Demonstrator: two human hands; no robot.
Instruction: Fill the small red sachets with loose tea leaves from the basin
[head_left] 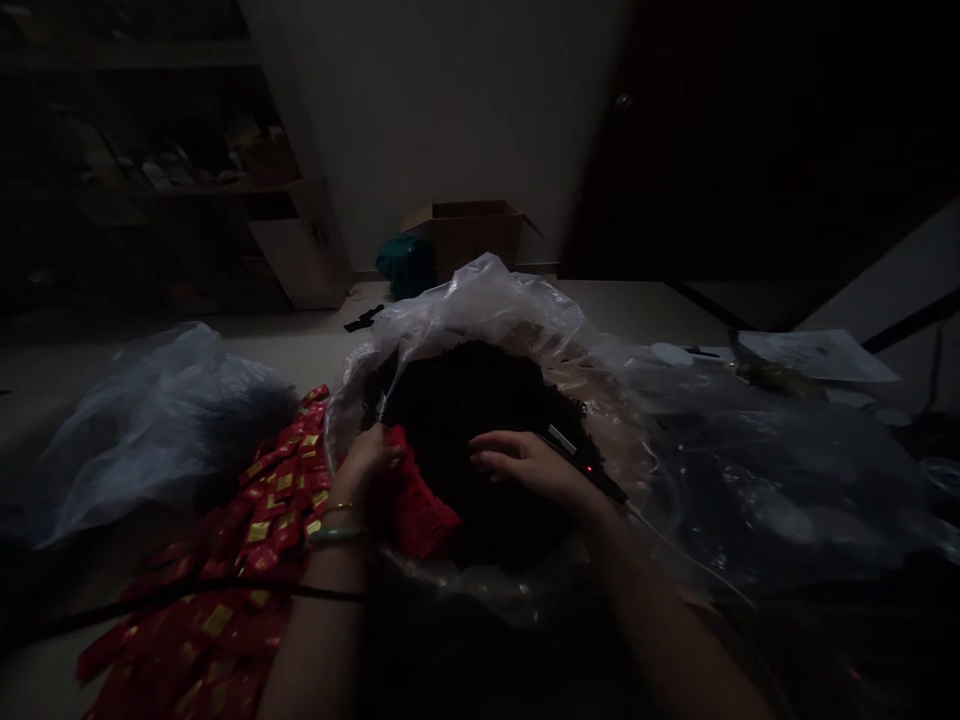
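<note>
A large container lined with clear plastic (pixel 487 290) holds a dark, loose, curly mass (pixel 480 410); the light is too dim to tell what it is. My left hand (pixel 369 455) is at the left side of the opening, its fingers closed on the upper edge of a red pouch or cloth (pixel 424 505) that rests against the dark mass. Over the middle of that mass, my right hand (pixel 525 462) hovers, palm down, fingers loosely bent and thumb apart, with nothing visible in it. Along its wrist lies a slim black device (pixel 581 462) with a red light.
Many small red packets with gold labels (pixel 285 485) are heaped at the left. Beside them sits a translucent plastic bag (pixel 172 420). More plastic sheeting (pixel 750 470) spreads at right. An open cardboard box (pixel 480 235) and a teal bundle (pixel 406 265) stand by the wall.
</note>
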